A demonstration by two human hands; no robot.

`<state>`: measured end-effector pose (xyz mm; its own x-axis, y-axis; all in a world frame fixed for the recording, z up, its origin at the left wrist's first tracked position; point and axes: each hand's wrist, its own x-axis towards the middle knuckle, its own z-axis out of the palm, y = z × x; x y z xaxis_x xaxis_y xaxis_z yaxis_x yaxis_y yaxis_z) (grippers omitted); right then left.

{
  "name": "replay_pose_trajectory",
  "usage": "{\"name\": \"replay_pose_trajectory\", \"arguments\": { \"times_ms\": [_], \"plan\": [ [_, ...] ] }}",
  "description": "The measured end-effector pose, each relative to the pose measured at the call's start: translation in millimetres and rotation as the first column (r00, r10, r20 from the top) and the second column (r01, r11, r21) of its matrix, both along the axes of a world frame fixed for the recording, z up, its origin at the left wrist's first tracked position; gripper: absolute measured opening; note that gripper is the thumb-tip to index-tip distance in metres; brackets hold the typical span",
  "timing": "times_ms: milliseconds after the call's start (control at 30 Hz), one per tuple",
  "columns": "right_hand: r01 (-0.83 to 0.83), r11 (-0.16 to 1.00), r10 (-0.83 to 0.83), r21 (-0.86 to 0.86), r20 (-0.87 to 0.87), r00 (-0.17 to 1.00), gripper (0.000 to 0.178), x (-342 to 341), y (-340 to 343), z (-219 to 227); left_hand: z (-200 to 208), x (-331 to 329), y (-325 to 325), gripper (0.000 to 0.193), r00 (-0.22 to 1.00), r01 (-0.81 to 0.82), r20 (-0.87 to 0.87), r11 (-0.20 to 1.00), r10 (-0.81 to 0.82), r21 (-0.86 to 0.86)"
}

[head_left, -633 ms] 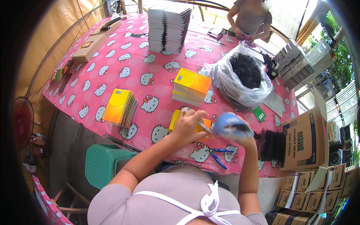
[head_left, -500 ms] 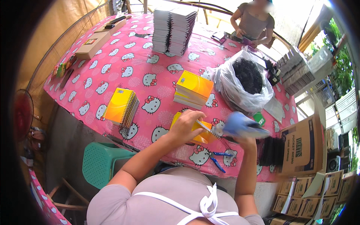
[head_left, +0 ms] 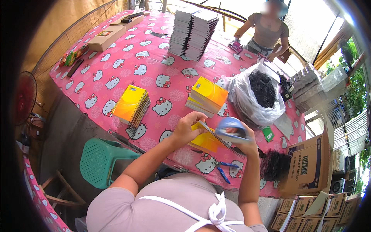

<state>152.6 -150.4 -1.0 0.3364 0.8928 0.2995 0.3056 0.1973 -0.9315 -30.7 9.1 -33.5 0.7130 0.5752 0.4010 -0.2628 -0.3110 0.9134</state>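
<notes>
A yellow-orange notebook (head_left: 204, 142) lies on the near part of the table. My left hand (head_left: 190, 130) is closed on its upper edge, thumb and fingers pinching the pages. A thin spiral coil (head_left: 223, 142) runs along the notebook's edge, and its loose end trails past the notebook's right side. Over the coil, my right hand (head_left: 244, 141) is wrapped round a blue rounded tool with a loop-like opening (head_left: 228, 124), smeared by motion; its exact kind cannot be made out. Blue-handled pliers (head_left: 225, 171) rest on the tablecloth just in front of the notebook.
Yellow notebook stacks stand left (head_left: 131, 103) and beyond my hands (head_left: 208, 92). Tall stacks of coil-bound pads (head_left: 193, 33) are farther back. A plastic bag of black coils (head_left: 251, 96), more black coils (head_left: 273, 166) and a carton (head_left: 309, 162) lie right. Another person (head_left: 268, 33) stands across the table.
The blue tool has turned and moved slightly left against the coil, showing its loop. My left hand keeps its pinch on the notebook. The person opposite has shifted their arms; the whole view has moved slightly.
</notes>
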Motion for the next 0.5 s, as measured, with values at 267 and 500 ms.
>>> {"name": "replay_pose_trajectory", "arguments": {
  "times_ms": [267,500],
  "plan": [
    [0.320,0.907,-0.187,-0.273,0.418,0.889,0.023,12,20,-12,-15,-10,6,0.021,0.998,0.054,-0.004,0.927,-0.060,-0.370],
    [0.816,0.507,-0.397,-0.279,0.764,0.508,0.036,26,-38,-52,-20,-7,10,0.016,0.979,0.184,0.158,0.897,-0.130,-0.402]
  ]
}}
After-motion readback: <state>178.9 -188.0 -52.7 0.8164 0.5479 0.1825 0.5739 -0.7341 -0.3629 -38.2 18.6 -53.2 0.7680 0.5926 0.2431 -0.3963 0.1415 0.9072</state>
